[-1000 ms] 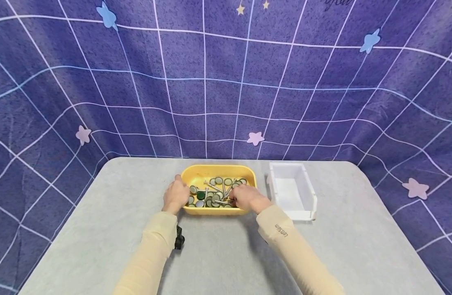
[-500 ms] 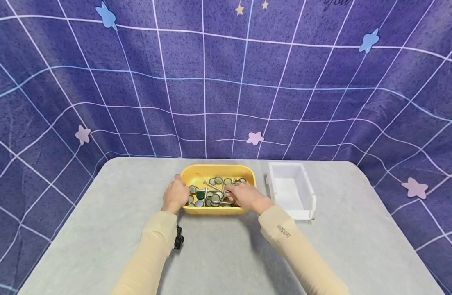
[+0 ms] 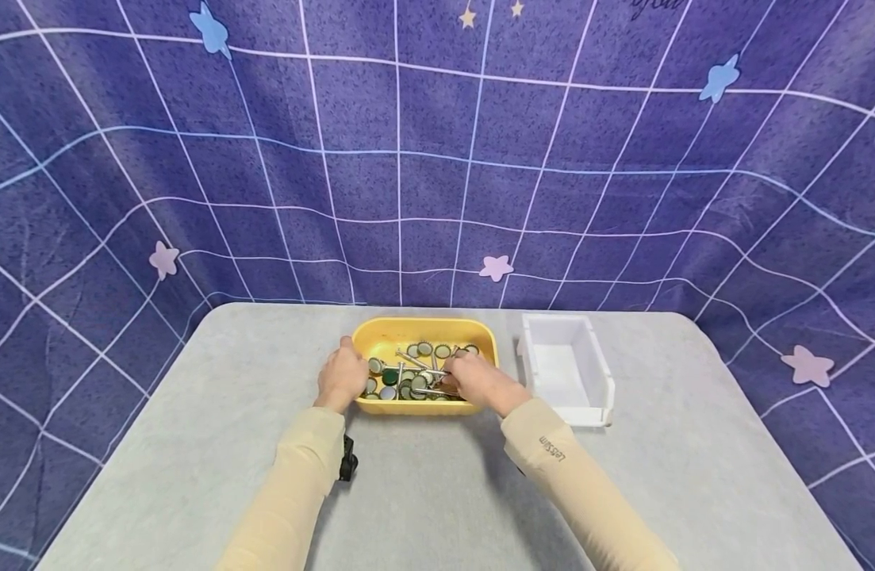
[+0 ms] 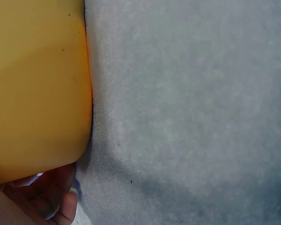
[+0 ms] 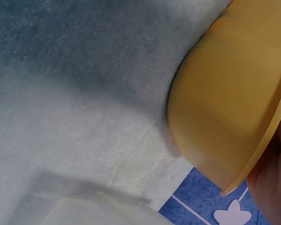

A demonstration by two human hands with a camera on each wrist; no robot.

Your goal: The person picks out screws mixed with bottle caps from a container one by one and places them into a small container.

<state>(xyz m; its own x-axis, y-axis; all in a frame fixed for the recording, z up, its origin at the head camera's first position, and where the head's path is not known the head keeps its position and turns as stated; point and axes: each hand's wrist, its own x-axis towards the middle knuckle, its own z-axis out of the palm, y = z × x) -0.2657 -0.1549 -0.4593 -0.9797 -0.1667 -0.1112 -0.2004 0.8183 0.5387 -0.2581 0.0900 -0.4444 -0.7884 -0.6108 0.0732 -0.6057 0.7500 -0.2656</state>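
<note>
A yellow tub holds several bottle caps, among them a green bottle cap, and several long metal screws. My left hand grips the tub's left end; in the left wrist view its curled fingers show beside the tub wall. Over the right part of the tub, my right hand reaches in with its fingertips down among the screws and caps. I cannot tell whether those fingertips pinch a screw. In the right wrist view, the tub wall hides most of that hand.
A white open-fronted bin stands just right of the tub on the grey table. Behind the table's far edge hangs a purple curtain with grid lines and stars.
My right hand shifts slightly left over the tub, then a little back right, its fingers staying among the screws. My left hand stays on the tub's end.
</note>
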